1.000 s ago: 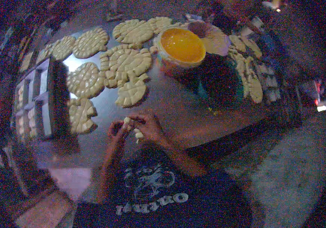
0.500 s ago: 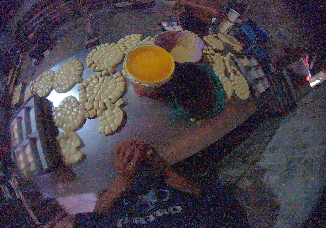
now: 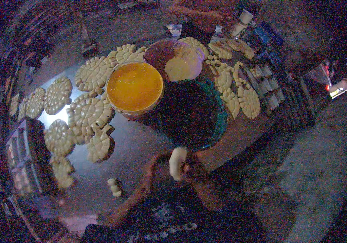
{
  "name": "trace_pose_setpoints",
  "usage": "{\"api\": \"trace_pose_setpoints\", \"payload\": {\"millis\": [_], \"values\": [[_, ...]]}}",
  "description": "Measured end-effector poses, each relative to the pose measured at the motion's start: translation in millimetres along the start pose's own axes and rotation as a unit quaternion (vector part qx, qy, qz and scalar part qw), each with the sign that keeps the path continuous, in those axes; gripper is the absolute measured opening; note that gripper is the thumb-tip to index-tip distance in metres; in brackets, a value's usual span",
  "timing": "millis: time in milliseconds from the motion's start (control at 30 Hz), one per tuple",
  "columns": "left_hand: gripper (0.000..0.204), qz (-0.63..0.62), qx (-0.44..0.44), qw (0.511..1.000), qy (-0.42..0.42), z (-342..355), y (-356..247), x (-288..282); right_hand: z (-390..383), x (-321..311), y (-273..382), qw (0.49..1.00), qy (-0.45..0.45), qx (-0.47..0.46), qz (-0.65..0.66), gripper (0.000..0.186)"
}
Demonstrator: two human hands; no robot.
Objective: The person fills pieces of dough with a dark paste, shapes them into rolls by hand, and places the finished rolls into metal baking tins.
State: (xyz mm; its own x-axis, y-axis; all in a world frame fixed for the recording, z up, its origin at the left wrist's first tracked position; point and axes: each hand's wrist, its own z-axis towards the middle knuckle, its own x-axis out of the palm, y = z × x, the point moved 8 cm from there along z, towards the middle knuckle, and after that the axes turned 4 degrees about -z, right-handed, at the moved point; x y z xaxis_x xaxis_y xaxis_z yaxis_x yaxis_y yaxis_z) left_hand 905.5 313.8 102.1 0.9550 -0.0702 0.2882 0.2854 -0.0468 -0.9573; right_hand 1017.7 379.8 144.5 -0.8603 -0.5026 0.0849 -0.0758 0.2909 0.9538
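A pale lump of dough (image 3: 177, 164), long and rounded, is upright in my right hand (image 3: 191, 167), whose fingers are closed round its side. Just left of it is my left hand (image 3: 154, 168), curved toward the lump. Its fingers are dark and blurred, so I cannot tell whether they touch the dough. On the metal table (image 3: 135, 141), left of my left forearm, lies a short row of small dough balls (image 3: 115, 187). Farther off are several round clusters of dough pieces (image 3: 90, 111) pressed side by side. Beyond my hands stands a dark green-rimmed tub (image 3: 222, 125), its contents too dark to make out.
A bucket of orange-yellow liquid (image 3: 135, 87) and a purplish basin with something pale (image 3: 183, 67) stand by the tub. Divided trays are at the left (image 3: 38, 158) and far right (image 3: 266, 83). Another person's arm (image 3: 206, 15) is across the table.
My hands, earlier together over the table, have moved right and apart, and the dough lump now shows in the right one. The small dough balls now show on the table. The view has shifted.
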Motion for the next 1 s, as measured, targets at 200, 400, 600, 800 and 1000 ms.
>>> {"api": "trace_pose_setpoints", "payload": {"millis": [200, 400, 600, 800, 1000], "values": [[0.034, 0.122, -0.001, 0.952, -0.282, -37.6, -22.4, -94.9, 99.4, -62.6, 135.0, 0.945, -0.053, -0.175, -0.270, 0.033], [0.027, -0.028, -0.156, 0.850, -0.503, -99.4, -7.3, -121.7, 204.3, -127.6, 142.8, 0.808, -0.041, -0.298, -0.507, 0.034], [0.024, -0.090, -0.083, 0.820, -0.559, -148.0, 44.5, -129.6, 314.5, -173.3, 72.3, 0.824, 0.120, -0.027, -0.554, 0.036], [0.020, 0.014, -0.090, 0.829, -0.551, -144.0, 56.8, -134.1, 379.5, -182.4, 4.4, 0.810, 0.205, 0.019, -0.549, 0.036], [0.022, -0.025, -0.123, 0.839, -0.529, -122.8, 30.9, -120.3, 390.7, -201.2, -20.2, 0.804, 0.248, 0.052, -0.539, 0.036]]}}
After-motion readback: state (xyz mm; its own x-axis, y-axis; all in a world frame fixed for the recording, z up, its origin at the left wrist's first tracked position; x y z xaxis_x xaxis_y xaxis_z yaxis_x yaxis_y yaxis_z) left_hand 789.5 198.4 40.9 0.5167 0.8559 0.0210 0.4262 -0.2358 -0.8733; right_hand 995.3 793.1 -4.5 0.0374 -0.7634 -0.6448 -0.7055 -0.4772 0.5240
